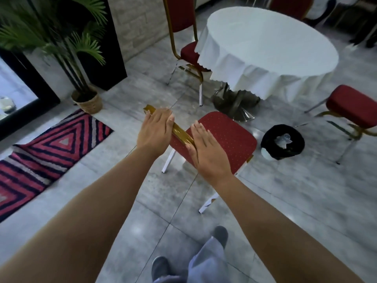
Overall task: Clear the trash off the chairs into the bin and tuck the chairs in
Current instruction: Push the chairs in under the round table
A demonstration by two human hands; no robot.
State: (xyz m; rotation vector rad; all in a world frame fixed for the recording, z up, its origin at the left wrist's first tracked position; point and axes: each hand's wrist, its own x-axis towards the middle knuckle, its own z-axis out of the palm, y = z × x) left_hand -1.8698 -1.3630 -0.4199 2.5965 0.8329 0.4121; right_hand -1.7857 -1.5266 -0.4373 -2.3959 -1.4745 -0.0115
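Observation:
A red-cushioned chair (226,137) with a gold frame stands in front of me, its seat facing the round table (265,48) and free of trash. My left hand (155,131) lies over the gold top rail of its back, fingers wrapped over the edge. My right hand (206,152) covers the rail further right, fingers stretched over the top and thumb behind. A black-lined bin (265,139) sits on the floor right of the chair, with crumpled clear trash (283,139) inside.
A second red chair (183,21) stands at the table's left, seat partly under the white cloth. A third chair (353,107) stands out from the table on the right. A potted palm (87,99) and a striped rug (51,148) are on the left.

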